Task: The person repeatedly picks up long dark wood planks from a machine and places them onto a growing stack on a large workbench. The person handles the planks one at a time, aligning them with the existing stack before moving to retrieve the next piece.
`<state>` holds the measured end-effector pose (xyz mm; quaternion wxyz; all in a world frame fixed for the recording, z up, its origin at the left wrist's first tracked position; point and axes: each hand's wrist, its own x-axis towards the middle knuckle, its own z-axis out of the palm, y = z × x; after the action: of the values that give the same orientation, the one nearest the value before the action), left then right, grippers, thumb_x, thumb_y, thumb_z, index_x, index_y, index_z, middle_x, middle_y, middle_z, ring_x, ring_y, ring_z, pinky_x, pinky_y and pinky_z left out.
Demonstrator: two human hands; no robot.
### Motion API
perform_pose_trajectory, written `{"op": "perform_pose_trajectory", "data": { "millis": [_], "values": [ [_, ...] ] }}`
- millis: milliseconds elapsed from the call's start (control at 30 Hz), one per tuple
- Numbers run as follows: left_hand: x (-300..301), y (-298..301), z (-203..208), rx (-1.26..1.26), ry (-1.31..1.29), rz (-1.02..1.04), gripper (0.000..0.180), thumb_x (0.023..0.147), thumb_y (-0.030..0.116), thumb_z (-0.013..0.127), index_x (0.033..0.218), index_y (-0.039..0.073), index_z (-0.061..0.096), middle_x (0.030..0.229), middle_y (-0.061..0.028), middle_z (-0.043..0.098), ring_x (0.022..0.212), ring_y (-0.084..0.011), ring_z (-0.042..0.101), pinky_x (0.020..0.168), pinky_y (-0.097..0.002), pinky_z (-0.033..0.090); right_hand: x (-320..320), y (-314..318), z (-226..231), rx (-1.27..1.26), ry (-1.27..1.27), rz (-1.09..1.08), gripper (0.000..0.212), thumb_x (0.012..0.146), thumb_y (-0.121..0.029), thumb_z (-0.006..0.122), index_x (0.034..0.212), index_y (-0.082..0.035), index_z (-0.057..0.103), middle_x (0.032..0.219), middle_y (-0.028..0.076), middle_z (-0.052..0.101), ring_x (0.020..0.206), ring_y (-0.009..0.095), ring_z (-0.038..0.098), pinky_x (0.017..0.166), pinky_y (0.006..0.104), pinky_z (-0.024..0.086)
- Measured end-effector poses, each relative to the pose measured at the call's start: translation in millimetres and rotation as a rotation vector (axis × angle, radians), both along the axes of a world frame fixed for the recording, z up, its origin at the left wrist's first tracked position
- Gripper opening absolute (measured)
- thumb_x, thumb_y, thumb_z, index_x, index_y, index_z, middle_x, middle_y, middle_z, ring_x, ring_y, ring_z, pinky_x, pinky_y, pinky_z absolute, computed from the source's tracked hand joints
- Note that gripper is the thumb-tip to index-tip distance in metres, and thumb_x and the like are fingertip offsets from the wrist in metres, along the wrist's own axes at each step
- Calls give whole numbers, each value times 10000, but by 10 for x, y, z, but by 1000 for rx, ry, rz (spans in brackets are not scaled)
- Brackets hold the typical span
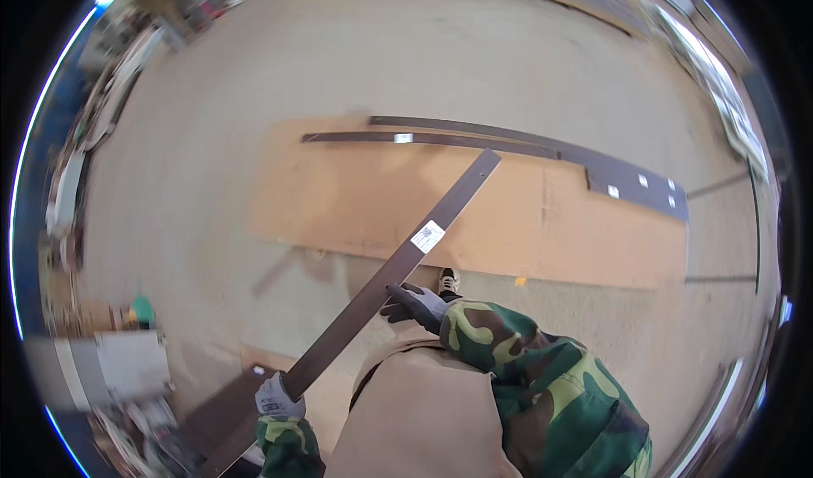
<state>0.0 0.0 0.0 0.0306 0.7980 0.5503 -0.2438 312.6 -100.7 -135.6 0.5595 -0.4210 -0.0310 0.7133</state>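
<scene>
Well, plank (379, 283) in gloved fingers (406, 303), wide floor (195, 173) past its edges.

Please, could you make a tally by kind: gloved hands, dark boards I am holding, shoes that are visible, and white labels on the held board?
Gloved hands, left hand and right hand: 2
Held dark board: 1
Shoe: 1
White label: 1
Total: 5
</scene>
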Motion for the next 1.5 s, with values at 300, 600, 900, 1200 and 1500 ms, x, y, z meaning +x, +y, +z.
{"op": "perform_pose_trajectory", "data": {
  "millis": [300, 600, 900, 1200, 1500],
  "values": [
    [1347, 1358, -608, -216, -202, -581, 816, 642, 484, 728, 1258, 45, 423, 1000, -172, 568, 952, -351, 539, 847, -472, 393, 502, 211, -787, -400, 1, -563, 456, 898, -369, 521, 1074, 52, 523, 879, 225, 633, 733, 325, 649, 682, 387, 560],
    [2640, 1748, -1397, -376, -170, -903, 830, 695, 444, 708, 1332, 55, 346, 1054, -128, 505, 1003, -299, 486, 872, -433, 373, 1003, 95, -1551, -505, -20, -1126, 471, 926, -359, 495, 1152, 54, 474, 983, 215, 603, 830, 336, 639, 749, 421, 561],
    [2923, 1571, -2274, -371, -372, -974, 813, 689, 355, 732, 1340, 61, 343, 1120, -132, 490, 1055, -301, 463, 915, -431, 340, 1298, -334, -1788, -446, -124, -1171, 334, 901, -277, 545, 1136, -57, 452, 909, 134, 574, 742, 286, 619, 640, 432, 570],
    [3340, 1671, -2259, -431, -467, -933, 739, 684, 267, 748, 1307, 77, 398, 1187, -141, 460, 1142, -307, 423, 973, -450, 305, 1618, -232, -1181, -671, -216, -962, 394, 889, -206, 558, 1116, -122, 246, 957, 200, 577, 722, 292, 637, 575, 361, 544],
    [3836, 1636, -1762, -141, -410, -893, 752, 629, 299, 797, 1264, 115, 438, 1247, -118, 413, 1205, -299, 339, 999, -441, 266, 1741, -226, -923, -685, -303, -899, 315, 926, -172, 504, 1133, -58, 297, 848, 139, 590, 640, 193, 602, 549, 306, 513]
  ]
}}
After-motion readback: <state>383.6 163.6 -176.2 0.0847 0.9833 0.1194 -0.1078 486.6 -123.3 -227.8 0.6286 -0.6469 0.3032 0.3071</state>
